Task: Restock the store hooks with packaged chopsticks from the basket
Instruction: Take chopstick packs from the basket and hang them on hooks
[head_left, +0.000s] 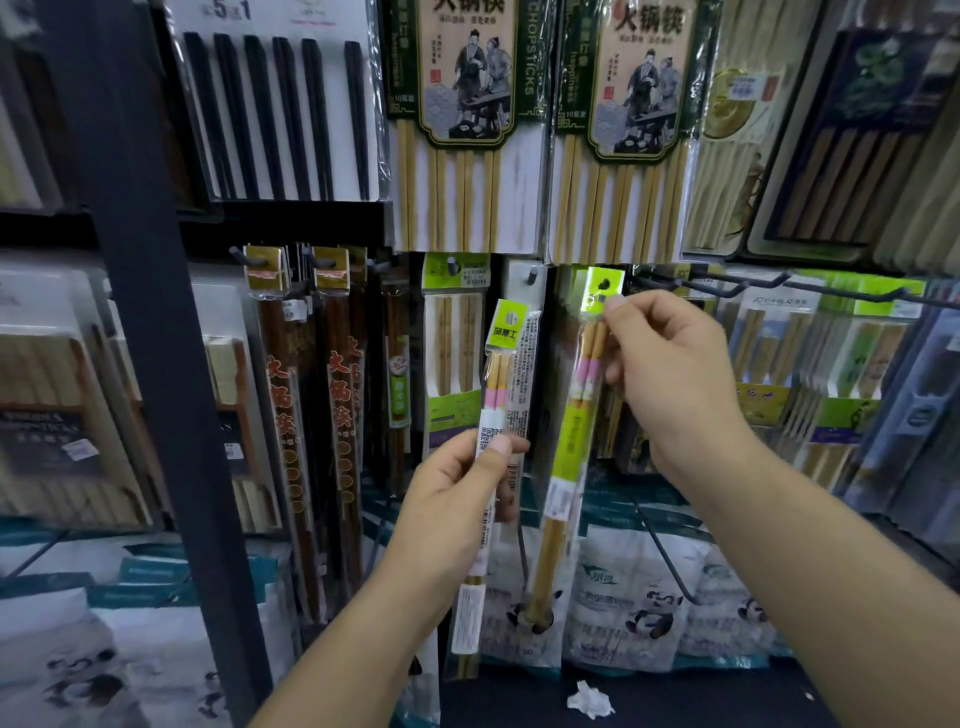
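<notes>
Chopstick pack (567, 441) in right hand (675, 379), perhaps hooked; left hand (452, 499) grips second pack (506, 338).

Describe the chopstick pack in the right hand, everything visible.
The chopstick pack is a clear plastic sleeve with a bright green header card and hang hole. Inside: pale wooden-looking sticks, pink and white bands, green label mid-length, white sticker lower. It tilts, lower end leftward. The right hand pinches it at the header; whether it is hooked is unclear.
</notes>
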